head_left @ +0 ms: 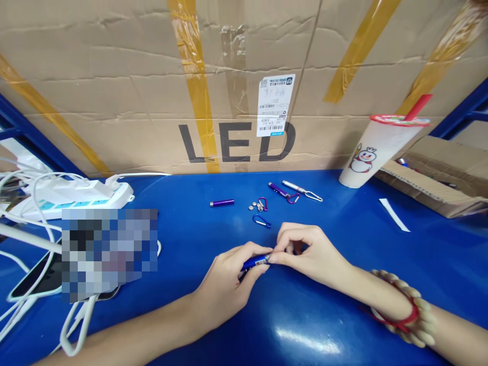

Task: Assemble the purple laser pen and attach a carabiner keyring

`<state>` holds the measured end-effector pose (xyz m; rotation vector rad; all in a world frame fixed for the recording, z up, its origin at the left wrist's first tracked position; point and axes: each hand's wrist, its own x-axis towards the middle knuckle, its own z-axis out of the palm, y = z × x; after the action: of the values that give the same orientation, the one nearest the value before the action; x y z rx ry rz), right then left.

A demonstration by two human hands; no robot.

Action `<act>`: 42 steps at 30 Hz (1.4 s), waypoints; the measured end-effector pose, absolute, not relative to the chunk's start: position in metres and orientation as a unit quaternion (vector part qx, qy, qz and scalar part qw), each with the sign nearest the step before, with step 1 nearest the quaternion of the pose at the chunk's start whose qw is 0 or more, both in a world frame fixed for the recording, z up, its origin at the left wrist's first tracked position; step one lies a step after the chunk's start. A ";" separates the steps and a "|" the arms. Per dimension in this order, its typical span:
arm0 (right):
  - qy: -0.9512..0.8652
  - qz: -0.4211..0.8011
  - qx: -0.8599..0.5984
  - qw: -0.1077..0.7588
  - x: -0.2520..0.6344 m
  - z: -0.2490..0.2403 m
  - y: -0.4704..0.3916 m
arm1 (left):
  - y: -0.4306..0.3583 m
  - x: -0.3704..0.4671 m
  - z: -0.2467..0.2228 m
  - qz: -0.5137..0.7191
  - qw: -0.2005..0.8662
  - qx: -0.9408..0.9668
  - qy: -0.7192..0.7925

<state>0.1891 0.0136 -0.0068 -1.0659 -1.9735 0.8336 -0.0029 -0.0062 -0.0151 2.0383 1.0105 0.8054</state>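
Observation:
My left hand (229,279) is wrapped round a blue mini flashlight (254,263), which lies nearly level above the table. At the flashlight's right end, my right hand (312,249) pinches its silver tip between thumb and forefinger; the fingertips hide whatever is there. Beyond the hands lie a blue carabiner clip (262,221), a purple carabiner clip (266,204) and several button cells (250,207). Left of them rests a purple flashlight tube (223,203). Farther back are a purple mini flashlight (278,189) and a silver one (293,186), each with a clip.
A large cardboard box (145,112) walls off the back of the blue table (183,234). A drink cup (375,152) and a cardboard tray (430,188) stand at right, near a white strip (394,215). At left are a power strip (124,195), white cables and a phone (40,279).

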 end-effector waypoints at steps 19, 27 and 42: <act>-0.592 0.556 -0.447 0.377 0.184 -0.003 0.013 | -0.006 0.002 -0.010 0.283 0.390 0.747 0.459; -0.425 0.699 -0.406 0.407 0.189 0.001 0.015 | -0.004 0.003 -0.009 0.306 0.393 0.721 0.481; -0.395 0.735 -0.399 0.381 0.191 -0.001 0.016 | -0.002 0.002 -0.009 0.304 0.392 0.748 0.441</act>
<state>0.1909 0.0158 -0.0012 -1.0178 -1.0071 1.8770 0.0017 -0.0019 -0.0094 1.8985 1.1190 0.7722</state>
